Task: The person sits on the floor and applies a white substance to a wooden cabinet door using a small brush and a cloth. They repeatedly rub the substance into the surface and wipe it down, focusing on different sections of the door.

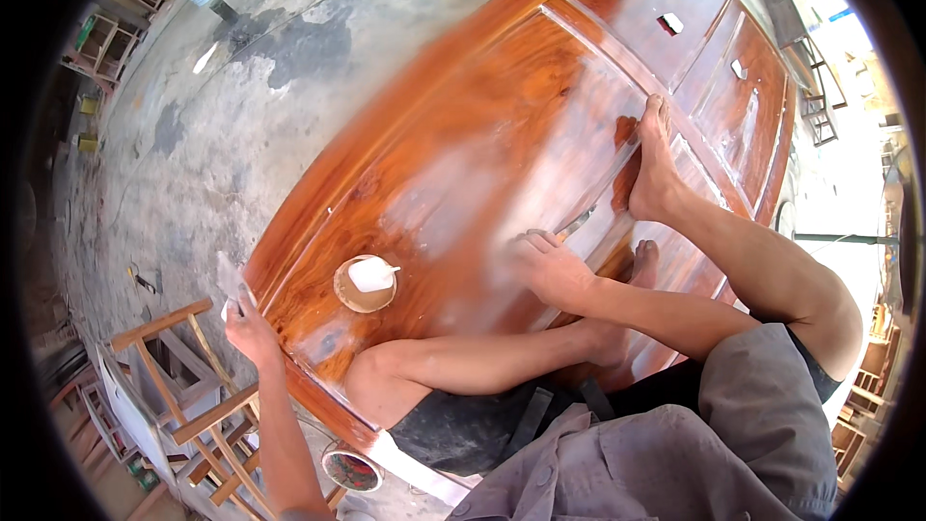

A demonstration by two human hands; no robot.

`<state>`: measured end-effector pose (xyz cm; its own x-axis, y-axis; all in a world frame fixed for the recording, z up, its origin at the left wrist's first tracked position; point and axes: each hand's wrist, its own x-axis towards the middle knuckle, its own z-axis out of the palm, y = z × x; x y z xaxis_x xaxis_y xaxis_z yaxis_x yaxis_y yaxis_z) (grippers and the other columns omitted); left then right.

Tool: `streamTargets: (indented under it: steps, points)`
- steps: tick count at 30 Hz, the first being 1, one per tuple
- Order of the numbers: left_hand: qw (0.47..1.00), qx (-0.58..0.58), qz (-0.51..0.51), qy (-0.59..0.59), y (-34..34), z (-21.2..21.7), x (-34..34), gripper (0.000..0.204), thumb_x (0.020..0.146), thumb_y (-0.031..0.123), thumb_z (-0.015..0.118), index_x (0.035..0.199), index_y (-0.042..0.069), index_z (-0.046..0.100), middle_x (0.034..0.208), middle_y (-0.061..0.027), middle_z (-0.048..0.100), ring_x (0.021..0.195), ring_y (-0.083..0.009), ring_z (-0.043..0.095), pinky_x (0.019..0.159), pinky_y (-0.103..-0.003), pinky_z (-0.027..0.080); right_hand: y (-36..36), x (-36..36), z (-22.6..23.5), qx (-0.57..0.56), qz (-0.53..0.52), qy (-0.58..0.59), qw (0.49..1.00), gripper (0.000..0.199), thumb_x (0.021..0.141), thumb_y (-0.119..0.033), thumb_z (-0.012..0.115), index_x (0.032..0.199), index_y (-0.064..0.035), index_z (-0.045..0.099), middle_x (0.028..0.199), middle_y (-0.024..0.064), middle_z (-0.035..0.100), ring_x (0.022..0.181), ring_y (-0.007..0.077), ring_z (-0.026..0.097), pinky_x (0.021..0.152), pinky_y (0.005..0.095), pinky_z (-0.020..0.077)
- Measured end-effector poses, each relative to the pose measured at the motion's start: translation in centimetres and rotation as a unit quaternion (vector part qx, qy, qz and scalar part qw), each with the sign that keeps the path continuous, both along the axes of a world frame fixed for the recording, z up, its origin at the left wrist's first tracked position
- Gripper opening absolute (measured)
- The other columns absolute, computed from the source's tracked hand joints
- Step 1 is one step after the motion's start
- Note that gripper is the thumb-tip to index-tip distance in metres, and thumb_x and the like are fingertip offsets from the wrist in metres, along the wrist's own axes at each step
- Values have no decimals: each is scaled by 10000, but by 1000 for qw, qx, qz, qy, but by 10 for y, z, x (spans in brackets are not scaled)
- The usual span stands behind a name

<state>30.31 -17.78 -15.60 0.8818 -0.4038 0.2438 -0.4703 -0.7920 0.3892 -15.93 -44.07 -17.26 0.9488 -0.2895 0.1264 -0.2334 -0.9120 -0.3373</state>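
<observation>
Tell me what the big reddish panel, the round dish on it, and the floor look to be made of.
Big panel: wood, by the grain streaks, with a glossy reddish-brown coat that reflects light; hazy dull patches near the right hand.
Round dish: unclear, maybe wood or a shell; brown, holding a white lump.
Floor: bare concrete, grey and blotchy with stains.

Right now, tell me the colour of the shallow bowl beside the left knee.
The shallow bowl is brown, with a white lump in it; the head view shows it.
</observation>
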Motion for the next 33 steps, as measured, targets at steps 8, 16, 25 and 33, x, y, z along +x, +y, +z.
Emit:
streamTargets:
  steps: [8,16,25,33]
  points:
    - [995,32,1,-94,-3,-119,53,576,1093,460,468,1320,-30,669,1221,-309,686,1096,-484,636,995,-525,471,-13,0,-12,29,7,65,997,148,870,-105,600,1015,-75,599,1020,115,607,1055,311,613,893,429,532]
    - [996,46,15,-71,-25,-123,30,455,1077,306,533,1329,-55,650,1332,-288,653,1227,-480,590,1079,-546,435,-15,55,1,158,-88,34,983,377,880,-62,653,1254,-74,604,1088,172,720,960,377,717,759,470,605]
    - [996,55,35,-65,-23,-122,41,423,1058,264,589,1326,-59,644,1313,-284,654,1214,-481,576,1095,-535,429,-20,104,-29,137,-87,28,986,417,969,-152,682,1363,-29,626,908,191,697,735,375,709,669,464,599]
    - [996,65,8,-56,-23,-123,38,609,1110,438,432,1338,-83,649,1352,-337,631,1228,-501,590,1085,-541,447,-24,101,-6,228,-253,73,937,655,1009,-205,589,1522,132,359,926,280,726,718,459,712,664,536,580]
